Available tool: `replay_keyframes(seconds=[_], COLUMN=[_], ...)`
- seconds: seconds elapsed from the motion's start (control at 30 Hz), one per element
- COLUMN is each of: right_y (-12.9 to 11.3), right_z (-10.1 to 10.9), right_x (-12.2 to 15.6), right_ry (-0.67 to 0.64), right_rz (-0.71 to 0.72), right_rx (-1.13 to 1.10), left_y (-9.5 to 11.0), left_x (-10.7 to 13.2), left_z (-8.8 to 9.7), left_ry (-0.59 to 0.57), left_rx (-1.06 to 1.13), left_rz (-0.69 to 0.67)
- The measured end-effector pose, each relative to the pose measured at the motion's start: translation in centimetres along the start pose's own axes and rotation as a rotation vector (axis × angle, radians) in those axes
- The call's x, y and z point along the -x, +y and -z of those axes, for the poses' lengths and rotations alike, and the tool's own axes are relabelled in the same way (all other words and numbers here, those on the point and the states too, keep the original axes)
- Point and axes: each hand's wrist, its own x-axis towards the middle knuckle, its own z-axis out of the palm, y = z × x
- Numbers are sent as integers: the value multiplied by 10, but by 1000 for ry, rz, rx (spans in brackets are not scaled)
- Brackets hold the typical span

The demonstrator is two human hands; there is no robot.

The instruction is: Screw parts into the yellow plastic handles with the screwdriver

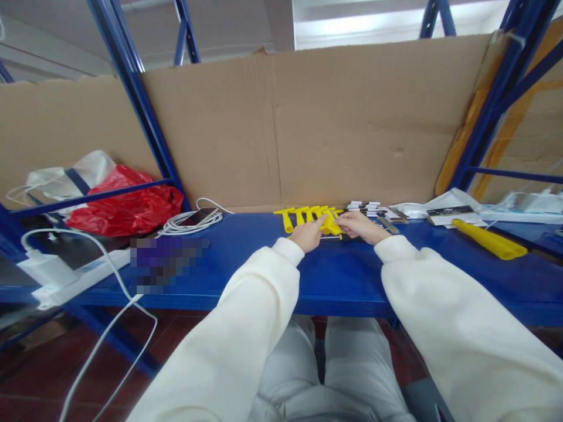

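Several yellow T-shaped plastic pieces (pixel 298 214) lie in a row at the back of the blue shelf (pixel 334 275), against the cardboard wall. My left hand (pixel 308 234) is curled, its forefinger stretched onto one yellow piece (pixel 331 224). My right hand (pixel 361 225) pinches that same piece from the right side. Both arms wear white sleeves. Just right of my hands sits a stack of small black-and-white parts (pixel 363 206).
A red plastic bag (pixel 127 205) and a white bag (pixel 70 179) lie at the left, with a phone on a coiled white cable (pixel 193 220) and a white power strip (pixel 74 275). A long yellow tool (pixel 490 240) and white packets (pixel 448 211) lie at the right.
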Motion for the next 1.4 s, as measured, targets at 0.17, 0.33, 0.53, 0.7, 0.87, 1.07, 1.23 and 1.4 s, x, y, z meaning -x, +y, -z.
replay_keyframes(seconds=[0.17, 0.33, 0.53, 0.7, 0.87, 1.07, 1.23, 1.4], right_y=[-5, -4, 0, 2, 10, 47, 71, 69], right_z=[-5, -4, -4, -3, 30, 111, 137, 130], right_x=[4, 3, 0, -4, -19, -31, -33, -35], right_ry=[15, -9, -43, -85, 198, 569, 525, 481], right_rz=[-31, -35, -20, 0, 66, -34, -153, -256], right_rx=[-26, -35, -37, -58, 36, 935, 1102, 1122], left_y=[0, 1, 0, 1, -4, -15, -4, 6], left_x=[1, 3, 2, 3, 0, -12, -6, 0], left_z=[3, 5, 5, 5, 9, 22, 33, 39], left_ry=[-4, -18, -10, 11, 146, 466, 417, 284], left_rx=[-19, -76, -106, -63, 135, 740, 1196, 1424], left_rz=[5, 10, 11, 20, 75, 194, 351, 451])
